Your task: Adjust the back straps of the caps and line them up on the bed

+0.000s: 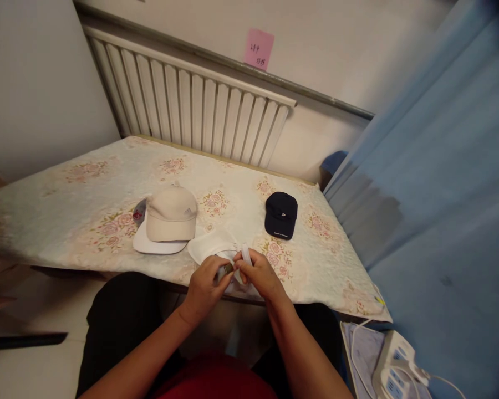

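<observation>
A white cap [210,246] rests at the near edge of the bed, its back end reaching toward my fingers. My left hand [208,282] pinches a small brass-coloured buckle [228,268]. Close beside it, my right hand [255,271] grips a white strap [246,254] whose end sticks up between the fingers. Part of the strap is hidden by my fingers. To the left, a beige cap [171,213] is stacked on a cap with a white brim [152,244], and a bit of grey cap [138,211] shows behind them. A dark navy cap [281,215] lies farther right.
The caps lie on a flower-patterned bed cover [233,194]. Behind it are a white radiator [199,105] and a pink note [259,49] on the wall. A blue curtain [432,210] hangs at right, above a power strip [395,366] with cords.
</observation>
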Demonstrator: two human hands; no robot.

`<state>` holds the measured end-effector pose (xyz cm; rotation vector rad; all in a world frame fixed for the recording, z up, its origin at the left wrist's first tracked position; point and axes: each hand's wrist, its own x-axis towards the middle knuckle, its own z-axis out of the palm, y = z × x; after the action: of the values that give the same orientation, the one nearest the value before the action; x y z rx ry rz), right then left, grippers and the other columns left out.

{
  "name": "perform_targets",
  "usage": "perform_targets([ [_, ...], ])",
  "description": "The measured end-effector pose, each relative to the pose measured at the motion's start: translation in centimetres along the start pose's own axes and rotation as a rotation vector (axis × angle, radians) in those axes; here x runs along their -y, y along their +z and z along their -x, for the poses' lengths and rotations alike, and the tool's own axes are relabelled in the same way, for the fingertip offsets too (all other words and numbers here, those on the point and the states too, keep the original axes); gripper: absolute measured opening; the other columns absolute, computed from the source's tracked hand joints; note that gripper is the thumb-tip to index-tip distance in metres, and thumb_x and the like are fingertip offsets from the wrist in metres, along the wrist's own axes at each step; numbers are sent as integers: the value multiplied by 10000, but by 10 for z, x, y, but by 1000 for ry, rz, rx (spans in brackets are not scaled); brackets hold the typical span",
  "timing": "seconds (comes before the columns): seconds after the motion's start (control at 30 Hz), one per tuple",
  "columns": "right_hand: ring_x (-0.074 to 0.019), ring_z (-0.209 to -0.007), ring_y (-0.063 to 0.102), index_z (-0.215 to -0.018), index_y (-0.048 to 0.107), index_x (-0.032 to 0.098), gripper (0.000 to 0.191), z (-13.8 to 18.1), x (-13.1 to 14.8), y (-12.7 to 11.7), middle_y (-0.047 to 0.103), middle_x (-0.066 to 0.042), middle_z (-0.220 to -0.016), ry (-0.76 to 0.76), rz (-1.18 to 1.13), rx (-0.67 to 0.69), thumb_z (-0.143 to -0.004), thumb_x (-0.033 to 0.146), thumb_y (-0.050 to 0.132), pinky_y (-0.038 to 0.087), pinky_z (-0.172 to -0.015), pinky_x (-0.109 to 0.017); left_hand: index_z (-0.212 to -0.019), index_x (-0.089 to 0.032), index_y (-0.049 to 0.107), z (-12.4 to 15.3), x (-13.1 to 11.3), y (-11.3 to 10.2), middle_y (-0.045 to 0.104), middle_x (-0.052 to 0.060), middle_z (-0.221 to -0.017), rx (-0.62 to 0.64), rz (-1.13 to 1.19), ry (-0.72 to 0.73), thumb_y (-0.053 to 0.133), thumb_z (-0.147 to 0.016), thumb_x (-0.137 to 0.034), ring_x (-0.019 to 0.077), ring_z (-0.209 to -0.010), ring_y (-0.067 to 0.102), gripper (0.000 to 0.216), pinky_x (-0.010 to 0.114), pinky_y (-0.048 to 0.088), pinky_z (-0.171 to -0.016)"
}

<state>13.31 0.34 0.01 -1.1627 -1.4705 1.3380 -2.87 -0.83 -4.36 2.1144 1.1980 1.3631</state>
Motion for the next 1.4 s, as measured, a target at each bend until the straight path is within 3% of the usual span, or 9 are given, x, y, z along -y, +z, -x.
perform_targets([
  [0.27, -110, -541, 539, -925, 587, 166, 404, -3, 18, -34, 620, -32, -710, -84, -77, -6, -854, 532, 431, 417, -553, -237, -966, -195, 533, -7, -1, -3, 575, 33, -853, 29, 29, -41, 529, -838, -270, 138, -689, 518, 149, 256, 437, -603],
  [0.37, -169, -666, 618, -988, 578, 144, 654, -21, 11, -49, 649, -103, -782, -40, -59, -70, -880, 621, 142, 469, -611, -289, -962, -197, 534, -5, -2, -4, 576, 38, -856, 54, 32, -17, 528, -838, -275, 146, -715, 537, 146, 264, 453, -626],
  [0.47, -165, -773, 632, -1066, 573, 127, 554, -49, -8, -59, 666, -121, -907, 61, 455, -240, -929, 486, 174, 470, -675, -277, -968, -198, 535, -2, -2, -6, 582, 48, -870, 79, 16, 17, 529, -837, -264, 161, -757, 552, 147, 276, 464, -659],
  [0.57, -196, -856, 607, -986, 648, 150, 336, -75, -28, -55, 677, -96, -925, 105, 630, -208, -804, 405, 529, 436, -759, -293, -978, -200, 534, 2, -2, -7, 588, 49, -879, 101, 14, 48, 533, -833, -240, 162, -773, 553, 151, 274, 466, -662],
  [0.67, -193, -861, 604, -939, 688, 183, 280, -89, -44, -42, 697, -64, -914, 133, 719, -109, -688, 301, 651, 417, -760, -265, -993, -207, 528, 4, -1, -9, 586, 44, -886, 114, 19, 63, 542, -831, -225, 161, -790, 552, 164, 275, 468, -682],
  [0.83, -173, -773, 604, -720, 707, 188, 149, -89, -63, -32, 709, -40, -790, 177, 792, -81, -679, 159, 566, 402, -692, -237, -994, -210, 519, 3, 4, -16, 578, 43, -882, 115, 27, 80, 548, -831, -218, 159, -808, 544, 166, 289, 462, -733],
  [1.1, -185, -782, 600, -856, 676, 167, 296, -57, -79, -48, 688, -64, -839, 207, 808, -366, -788, 225, 394, 420, -679, -254, -1019, -199, 551, -8, 20, -22, 601, 70, -965, 150, 84, 42, 504, -850, -251, 181, -913, 553, 183, 323, 463, -808],
  [1.3, -235, -1047, 524, -1138, 574, 145, 358, -37, -52, -37, 607, -138, -1125, 64, 842, -477, -810, 222, 452, 357, -891, -326, -1038, -198, 555, -5, 27, -14, 606, 74, -952, 216, 107, 17, 496, -854, -274, 178, -866, 555, 207, 330, 473, -772],
  [1.4, -198, -839, 579, -965, 641, 209, 236, -29, -29, -23, 665, -64, -878, -96, 703, -355, -844, 331, 479, 392, -791, -302, -1037, -202, 559, -4, 25, -13, 606, 74, -963, 205, 98, 1, 511, -848, -277, 179, -866, 554, 209, 326, 473, -773],
])
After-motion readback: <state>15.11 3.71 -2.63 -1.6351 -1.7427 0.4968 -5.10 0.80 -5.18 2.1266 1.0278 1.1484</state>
